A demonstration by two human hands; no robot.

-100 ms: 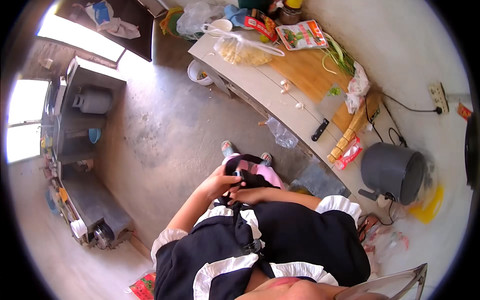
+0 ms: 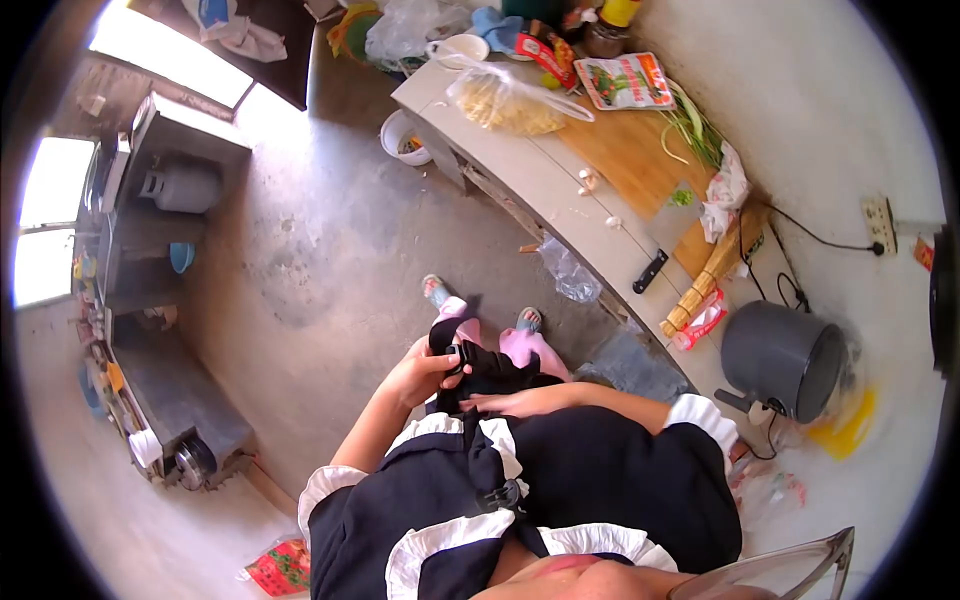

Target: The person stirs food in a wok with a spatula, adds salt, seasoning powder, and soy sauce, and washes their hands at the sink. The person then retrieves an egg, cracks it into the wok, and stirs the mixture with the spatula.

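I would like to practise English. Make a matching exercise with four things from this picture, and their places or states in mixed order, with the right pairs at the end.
Column 1
1. white bucket
2. knife
3. gas cylinder
4. left hand

Column 2
A. inside the dark shelf unit
B. holding a black strap
C. on the floor
D. on the counter, with its black handle outside the wooden board

Right pairs: 1-C, 2-D, 3-A, 4-B

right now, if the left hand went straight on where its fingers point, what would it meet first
The left hand would probably meet the bunched black fabric beside its fingertips, though depth is unclear.
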